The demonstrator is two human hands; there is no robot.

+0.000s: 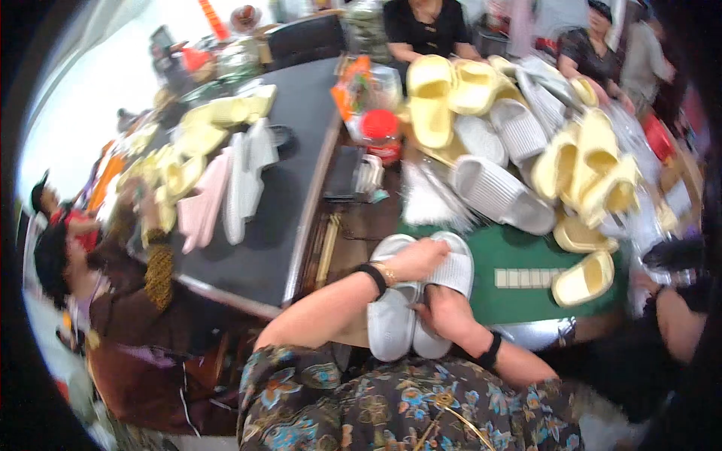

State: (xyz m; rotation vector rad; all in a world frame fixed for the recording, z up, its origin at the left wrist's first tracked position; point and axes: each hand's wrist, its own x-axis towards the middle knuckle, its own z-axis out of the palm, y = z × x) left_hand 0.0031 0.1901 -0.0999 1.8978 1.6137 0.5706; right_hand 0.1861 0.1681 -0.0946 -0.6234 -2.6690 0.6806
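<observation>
Close in front of me, at the near edge of the green mat (511,244), is a pair of light grey slippers: the left slipper (389,331) and the right slipper (460,274), side by side and touching. My left hand (412,260) lies across the upper part of the pair, its fingers closed at the right slipper's ribbed strap. Lower down, my right hand (453,312) grips the right slipper, with its fingertips between the two and partly hidden. Slight blur hides the exact finger contact.
Beyond my hands rises a heap of grey and yellow slippers (504,197). A single yellow slipper (583,278) lies beside white rectangular pieces (526,278). A red-lidded jar (380,135) stands left of the heap. Several people sit around; the dark table (282,203) holds more slippers.
</observation>
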